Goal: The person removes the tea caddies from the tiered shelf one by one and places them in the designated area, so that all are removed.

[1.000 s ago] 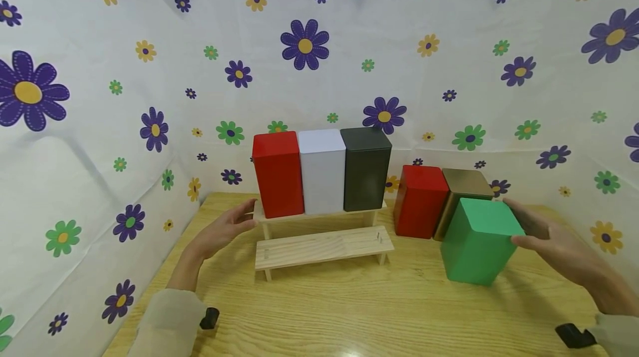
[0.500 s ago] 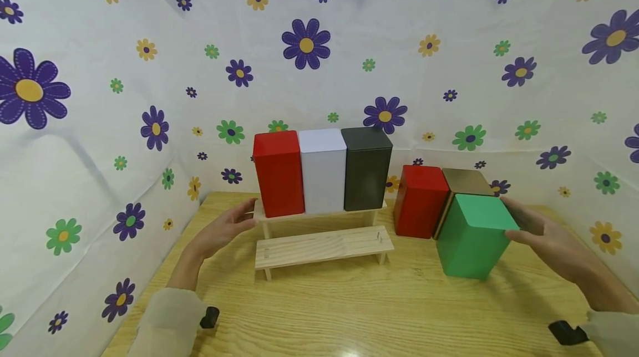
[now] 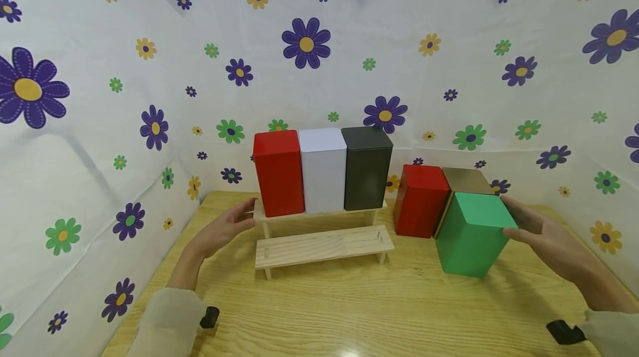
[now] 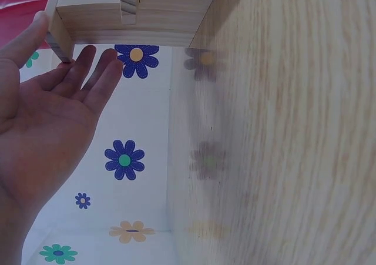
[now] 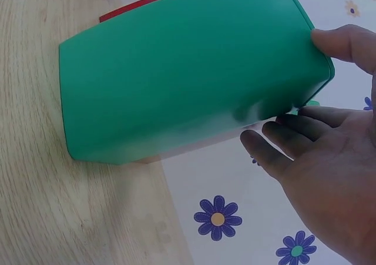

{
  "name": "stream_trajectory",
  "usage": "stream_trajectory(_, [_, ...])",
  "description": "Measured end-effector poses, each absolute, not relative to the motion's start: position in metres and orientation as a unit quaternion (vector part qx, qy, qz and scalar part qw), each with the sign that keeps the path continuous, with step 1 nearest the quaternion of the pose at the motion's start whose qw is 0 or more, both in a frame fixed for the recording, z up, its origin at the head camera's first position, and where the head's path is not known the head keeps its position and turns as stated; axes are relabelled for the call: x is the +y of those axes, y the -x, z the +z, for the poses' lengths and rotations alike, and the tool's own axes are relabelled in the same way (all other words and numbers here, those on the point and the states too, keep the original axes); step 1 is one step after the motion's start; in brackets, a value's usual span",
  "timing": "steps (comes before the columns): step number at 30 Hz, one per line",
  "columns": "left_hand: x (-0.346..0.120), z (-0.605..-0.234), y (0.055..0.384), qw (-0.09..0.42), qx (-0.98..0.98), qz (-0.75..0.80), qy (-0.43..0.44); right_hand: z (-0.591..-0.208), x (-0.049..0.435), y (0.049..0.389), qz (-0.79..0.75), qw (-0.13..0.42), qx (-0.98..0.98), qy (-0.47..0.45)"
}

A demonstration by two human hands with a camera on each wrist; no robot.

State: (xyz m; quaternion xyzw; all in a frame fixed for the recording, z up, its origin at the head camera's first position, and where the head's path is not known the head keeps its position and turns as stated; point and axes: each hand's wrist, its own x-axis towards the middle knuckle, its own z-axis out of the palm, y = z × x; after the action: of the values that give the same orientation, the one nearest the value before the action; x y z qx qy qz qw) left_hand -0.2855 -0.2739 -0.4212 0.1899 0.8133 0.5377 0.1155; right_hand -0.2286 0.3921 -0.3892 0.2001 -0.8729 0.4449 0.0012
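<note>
A tall green tin box (image 3: 474,240) stands on the table at the right, overlapping a gold-brown box (image 3: 466,180) behind it. My right hand (image 3: 546,235) holds it high on its right side, thumb at the front corner near the lid (image 5: 305,36) and the other fingers round the far side. At the left end of a two-step wooden stand (image 3: 324,247), my left hand (image 3: 224,232) touches the upper shelf with its thumb and fingertips; its fingers are nearly straight. The upper shelf carries a red box (image 3: 278,177), a white box (image 3: 323,171) and a black box (image 3: 368,171) side by side.
Another red box (image 3: 421,202) stands on the table between the stand and the gold-brown box. The pale wooden table (image 3: 319,312) meets white cloth walls (image 3: 199,41) printed with flowers at the back and sides.
The green tin box has slid a little left and back, closer to the gold-brown box, with my right hand moving along on it. My left hand has stayed at the stand.
</note>
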Motion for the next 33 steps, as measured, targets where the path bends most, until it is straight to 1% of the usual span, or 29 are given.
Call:
stream_trajectory(11, [-0.274,-0.42,0.284,0.118,0.814,0.539,-0.183,-0.39,0.394,0.23,0.44,0.01,-0.873,-0.21])
stream_trajectory(14, [-0.274,-0.42,0.285,0.117,0.815,0.537,-0.183,-0.388,0.394,0.23,0.438,0.028,-0.873,-0.213])
stream_trajectory(16, [-0.274,-0.421,0.285,0.116,0.817,0.535,-0.183,-0.385,0.393,0.229,0.432,0.051,-0.877,-0.205])
stream_trajectory(21, [-0.274,-0.421,0.286,0.117,0.816,0.535,-0.184,-0.366,0.385,0.227,0.408,0.1,-0.894,-0.155])
stream_trajectory(26, [-0.275,-0.422,0.286,0.117,0.817,0.533,-0.187,-0.345,0.372,0.227,0.398,0.124,-0.898,-0.142])
stream_trajectory(30, [-0.275,-0.421,0.286,0.117,0.82,0.529,-0.186,-0.329,0.358,0.228,0.397,0.101,-0.902,-0.134])
stream_trajectory(33, [-0.274,-0.42,0.285,0.117,0.821,0.528,-0.184,-0.318,0.344,0.23,0.411,0.087,-0.895,-0.151])
